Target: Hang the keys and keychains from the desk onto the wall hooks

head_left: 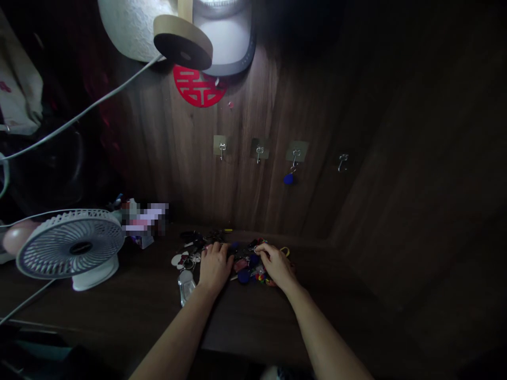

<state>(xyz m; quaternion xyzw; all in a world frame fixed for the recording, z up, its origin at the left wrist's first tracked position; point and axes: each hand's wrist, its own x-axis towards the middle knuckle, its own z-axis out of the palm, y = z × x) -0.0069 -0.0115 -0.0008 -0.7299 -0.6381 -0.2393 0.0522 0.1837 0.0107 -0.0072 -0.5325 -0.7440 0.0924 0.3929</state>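
Observation:
Both my hands rest on a heap of keys and key fobs (245, 264) lying on a dark wooden shelf (253, 316). My left hand (214, 265) lies knuckles up on the left side of the heap, fingers curled over the keys. My right hand (276, 264) sits on the right side, fingertips pinched at a small item I cannot name. Blue round fobs (243, 276) lie between the hands. A silver car-shaped fob (185, 285) lies left of my left wrist. On the wall above are several hooks (222, 150); one holds a blue fob (289, 178).
A white desk fan (71, 245) stands at the left with its cable trailing off. A red paper cutout (200, 89) and a lamp base (182, 42) hang above. A dark wooden side wall (428, 184) closes in at the right.

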